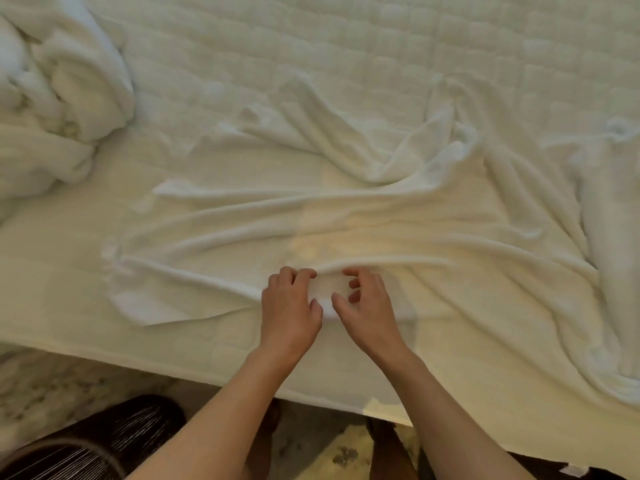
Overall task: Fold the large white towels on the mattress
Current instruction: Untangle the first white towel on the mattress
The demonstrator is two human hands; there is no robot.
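Observation:
A large white towel (346, 216) lies spread and heavily creased across the quilted mattress (346, 32); its right part runs over the near edge. Both my hands sit close together on a raised fold near the towel's front middle. My left hand (289, 306) has its fingers curled over the fold and its thumb pressed against a small bump of cloth. My right hand (369, 306) is beside it, fingers curled and thumb against the same bump. The cloth bunches up between the two thumbs.
A crumpled heap of white towels (59, 98) lies at the mattress's far left. The mattress's near edge (173, 362) runs diagonally below my hands, with marbled floor (45, 386) beneath it. My dark striped clothing (90, 445) fills the bottom left.

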